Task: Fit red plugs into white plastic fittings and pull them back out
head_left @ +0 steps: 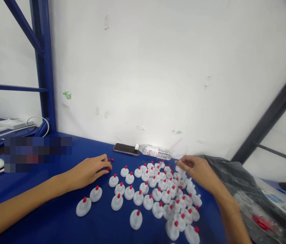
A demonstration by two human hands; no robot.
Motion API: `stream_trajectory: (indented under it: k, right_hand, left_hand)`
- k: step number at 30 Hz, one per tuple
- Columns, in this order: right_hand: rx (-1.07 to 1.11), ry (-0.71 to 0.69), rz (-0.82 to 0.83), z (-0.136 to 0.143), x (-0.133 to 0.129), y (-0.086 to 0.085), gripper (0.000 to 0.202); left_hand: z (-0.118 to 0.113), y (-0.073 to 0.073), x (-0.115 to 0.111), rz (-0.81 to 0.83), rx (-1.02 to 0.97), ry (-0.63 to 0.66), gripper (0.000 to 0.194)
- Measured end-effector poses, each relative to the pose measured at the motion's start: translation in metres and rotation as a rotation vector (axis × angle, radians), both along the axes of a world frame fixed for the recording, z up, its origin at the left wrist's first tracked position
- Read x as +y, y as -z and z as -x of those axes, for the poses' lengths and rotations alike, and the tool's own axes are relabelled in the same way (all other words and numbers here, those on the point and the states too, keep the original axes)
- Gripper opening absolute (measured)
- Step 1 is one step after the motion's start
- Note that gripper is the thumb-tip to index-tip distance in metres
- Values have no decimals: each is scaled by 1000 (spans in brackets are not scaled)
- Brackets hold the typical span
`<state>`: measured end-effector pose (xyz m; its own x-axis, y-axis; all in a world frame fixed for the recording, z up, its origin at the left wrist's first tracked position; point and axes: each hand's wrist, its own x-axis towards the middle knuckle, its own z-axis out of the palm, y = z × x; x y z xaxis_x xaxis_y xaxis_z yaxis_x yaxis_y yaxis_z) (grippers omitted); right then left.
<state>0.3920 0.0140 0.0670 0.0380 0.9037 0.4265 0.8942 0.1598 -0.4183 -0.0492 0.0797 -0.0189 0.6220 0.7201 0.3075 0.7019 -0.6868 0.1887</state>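
Note:
On the blue table stand many white, dome-shaped plastic pieces (138, 198), most with a small red cap (118, 196) on the spout. My left hand (88, 173) rests left of them, its thumb and fingertips closing around a loose red cap (107, 168). Two more loose caps (112, 160) lie just beyond those fingertips. At the far right of the group, my right hand (198, 169) pinches a white piece (179, 168), partly covered by the fingers. Near that hand, a few white pieces (190, 186) have bare spouts.
A phone (126, 149) and a clear water bottle (155, 151) lie along the wall. At right are a dark plastic bag (216, 167) and a clear bag with red caps (263, 222). Blue frame posts (46, 67) rise at left, near white devices and cables (13, 123).

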Motion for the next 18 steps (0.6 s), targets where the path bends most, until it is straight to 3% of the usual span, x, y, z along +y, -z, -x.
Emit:
stream_trajectory:
  k: [5,10,13,18]
  right_hand:
    - [11,-94,258,-20,-12,-4,28]
    - [57,-24,383,-41,-11,9,27]
    - [84,15,418,-48,-6,22,24]
    - [104,153,358,-50,1,38,21]
  left_hand:
    - [-2,0,1,70,-8,10,25]
    - [-5,-6,-6,87,-53,25,36]
    - [-8,-12,-14,92,-88,45,43]
    - [-12,-20,-24,112,-106,95,40]
